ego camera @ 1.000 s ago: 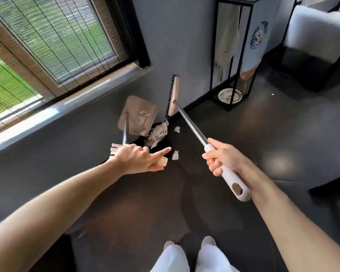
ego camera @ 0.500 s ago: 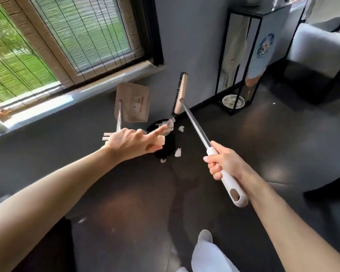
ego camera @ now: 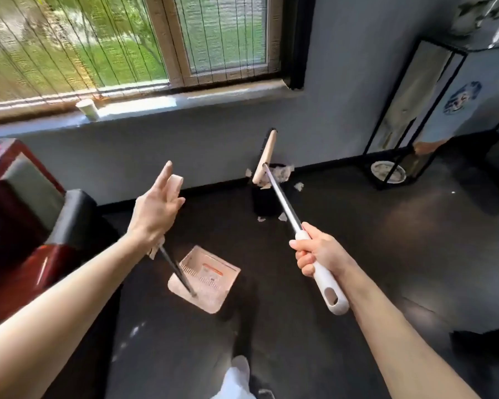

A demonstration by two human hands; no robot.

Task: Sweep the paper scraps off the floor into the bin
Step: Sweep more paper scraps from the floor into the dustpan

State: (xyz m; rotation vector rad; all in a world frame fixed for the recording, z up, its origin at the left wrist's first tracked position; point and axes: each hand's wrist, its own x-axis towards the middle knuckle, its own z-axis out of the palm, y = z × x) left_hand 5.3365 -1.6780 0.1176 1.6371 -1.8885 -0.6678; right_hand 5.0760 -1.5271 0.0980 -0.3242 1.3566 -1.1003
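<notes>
The right hand (ego camera: 321,256) grips the broom (ego camera: 265,152) in curled fingers (ego camera: 303,260), shaft aimed at scraps (ego camera: 283,216) beside the bin (ego camera: 264,204), well beyond the dustpan (ego camera: 211,283); left hand (ego camera: 156,210) mostly straight-fingered, grip unclear

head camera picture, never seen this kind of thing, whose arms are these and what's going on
There is no machine here. The camera sits on a person's head and looks forward and down, so both arms are the wearer's own, and each bare hand is a grip. The right grip is curled round the white handle of a broom, whose head is up at a black bin by the wall. The bin's top is full of paper scraps, and a few loose scraps lie on the dark floor around it. The left grip has its fingers stretched out. The handle of the dustpan runs behind it, so how it is held is hidden.
</notes>
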